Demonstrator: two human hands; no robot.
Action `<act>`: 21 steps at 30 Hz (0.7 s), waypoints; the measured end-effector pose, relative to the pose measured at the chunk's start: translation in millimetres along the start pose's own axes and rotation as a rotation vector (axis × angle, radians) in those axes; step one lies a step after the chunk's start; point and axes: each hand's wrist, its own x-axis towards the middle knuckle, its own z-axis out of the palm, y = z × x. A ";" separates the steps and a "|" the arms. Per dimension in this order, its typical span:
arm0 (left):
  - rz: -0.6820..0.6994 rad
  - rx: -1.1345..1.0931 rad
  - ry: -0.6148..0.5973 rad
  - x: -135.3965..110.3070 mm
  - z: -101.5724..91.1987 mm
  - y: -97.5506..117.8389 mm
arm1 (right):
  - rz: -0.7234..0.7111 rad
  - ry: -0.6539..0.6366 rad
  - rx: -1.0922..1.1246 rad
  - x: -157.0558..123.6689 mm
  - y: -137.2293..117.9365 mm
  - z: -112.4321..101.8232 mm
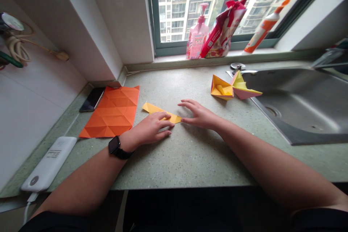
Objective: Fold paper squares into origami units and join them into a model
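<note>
Head view, yellow strip, partly hidden

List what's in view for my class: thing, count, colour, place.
counter: 1, speckled green, foreground
folded strip: 1, yellow, counter centre
creased sheet: 1, orange, counter left
phone: 1, black, beside the sheet
power bank: 1, white, near left
sink: 1, silver, right
folded shapes: 2, yellow-orange and yellow-pink, left of sink
pump bottle: 1, pink, windowsill
tied bag: 1, red, windowsill
squeeze bottle: 1, orange-white, windowsill
window: 1, green-framed, back
coiled cord: 1, beige, left wall
watch: 1, black, left wrist
left hand: 1, bare, on strip
right hand: 1, bare, strip's right end
</note>
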 end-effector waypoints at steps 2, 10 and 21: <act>-0.002 0.004 -0.001 0.2 0.1 -0.1 | -0.006 0.020 -0.008 0.0 0.5 1.0; 0.001 -0.012 0.016 -0.7 1.8 -2.3 | 0.116 0.035 -0.171 4.2 1.2 20.3; -0.040 0.024 0.050 0.1 6.0 -5.8 | 0.161 0.036 -0.227 8.9 -24.0 34.9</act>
